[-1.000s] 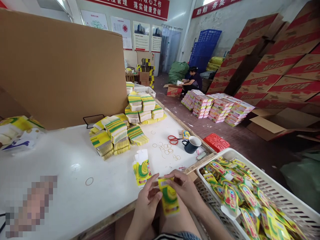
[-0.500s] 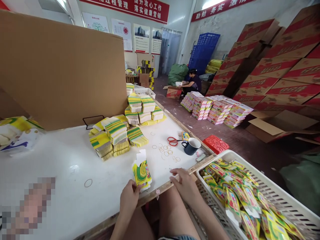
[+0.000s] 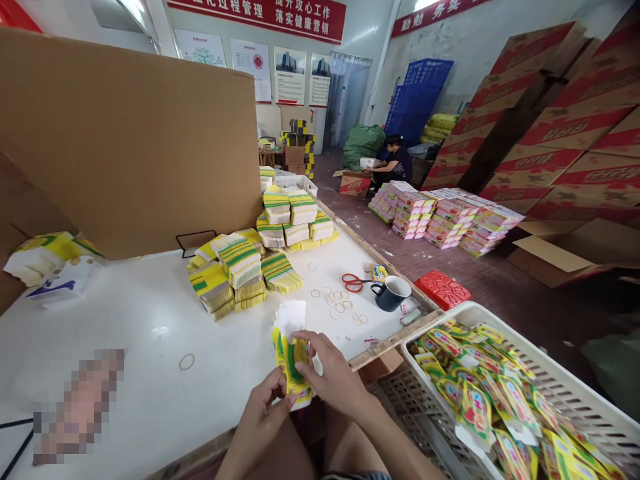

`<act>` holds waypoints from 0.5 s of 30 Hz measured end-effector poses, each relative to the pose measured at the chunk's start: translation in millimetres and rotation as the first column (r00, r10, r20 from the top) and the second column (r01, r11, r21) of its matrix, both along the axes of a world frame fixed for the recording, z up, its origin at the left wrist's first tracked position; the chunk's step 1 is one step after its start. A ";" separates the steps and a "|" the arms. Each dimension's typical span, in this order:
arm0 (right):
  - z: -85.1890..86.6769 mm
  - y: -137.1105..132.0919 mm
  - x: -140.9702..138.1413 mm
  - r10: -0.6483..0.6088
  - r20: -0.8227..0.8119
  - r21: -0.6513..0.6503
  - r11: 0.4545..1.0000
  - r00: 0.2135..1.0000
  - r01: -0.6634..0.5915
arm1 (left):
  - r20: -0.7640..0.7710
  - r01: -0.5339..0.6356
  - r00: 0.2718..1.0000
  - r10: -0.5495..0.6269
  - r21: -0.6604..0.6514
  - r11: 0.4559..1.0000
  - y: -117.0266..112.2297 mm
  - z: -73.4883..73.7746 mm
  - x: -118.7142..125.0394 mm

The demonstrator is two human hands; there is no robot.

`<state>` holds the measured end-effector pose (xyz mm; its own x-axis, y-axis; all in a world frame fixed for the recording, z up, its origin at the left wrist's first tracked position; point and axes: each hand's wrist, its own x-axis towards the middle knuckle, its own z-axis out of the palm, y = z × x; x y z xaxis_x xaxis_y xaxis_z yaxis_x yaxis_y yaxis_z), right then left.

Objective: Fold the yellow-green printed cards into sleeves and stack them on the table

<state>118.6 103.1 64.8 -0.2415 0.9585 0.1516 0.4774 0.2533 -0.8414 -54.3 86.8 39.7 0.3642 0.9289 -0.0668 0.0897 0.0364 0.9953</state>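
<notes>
At the worktop's (image 3: pixel 150 393) near edge, the left hand (image 3: pixel 263 403) and right hand (image 3: pixel 333 370) grasp a yellow carton (image 3: pixel 296 375); to their right, shaped cartons (image 3: pixel 475 403) in a basket (image 3: pixel 555 367) look done; bundles (image 3: pixel 240 263) ahead seem unworked.

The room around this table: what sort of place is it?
Probably a packing workshop: stacked flat yellow cartons on the table, a slotted white basket of small cartons, and stacks of red-printed cardboard boxes.
</notes>
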 end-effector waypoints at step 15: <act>2.8 -13.9 -19.3 -0.141 -0.355 -0.063 0.990 0.924 0.127 | 0.500 -0.046 0.794 0.346 -0.518 0.854 -8.0 -15.3 35.3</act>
